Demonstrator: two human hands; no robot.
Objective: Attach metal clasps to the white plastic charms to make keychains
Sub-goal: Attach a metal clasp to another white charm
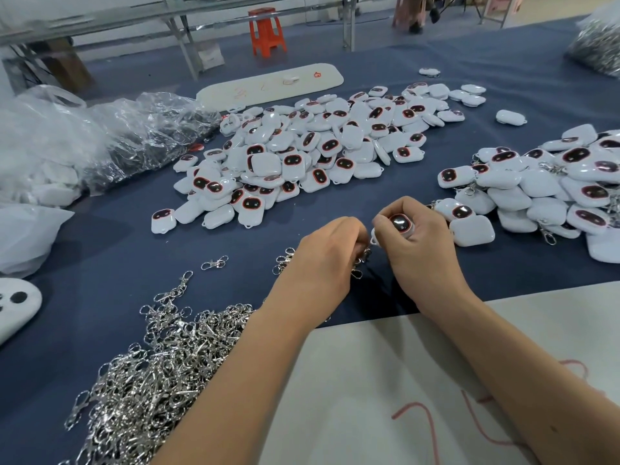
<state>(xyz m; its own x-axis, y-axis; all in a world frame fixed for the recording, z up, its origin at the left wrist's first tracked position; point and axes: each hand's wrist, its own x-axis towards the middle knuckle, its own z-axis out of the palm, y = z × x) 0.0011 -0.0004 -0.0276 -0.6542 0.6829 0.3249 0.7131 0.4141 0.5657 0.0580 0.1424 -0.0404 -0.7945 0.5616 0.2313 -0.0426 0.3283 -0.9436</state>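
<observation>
— What is going on here?

— The right hand [411, 245] grips one white charm [400, 224], fingers curled round it, with its little loop poking out to the left. The left hand [330, 255] pinches a metal clasp [364, 256] right beside that loop. I think the clasp is about to be hooked on.

— What comes next?

— Probably the hook must open and slip through the tiny loop. That needs careful aim.

— What else is on the worktop [100, 236]?

— A heap of clasps [161, 370] near the left arm, a big charm pile [318, 152] ahead, and charms with clasps on [553, 189] at the right. Nothing blocks the hands.
</observation>
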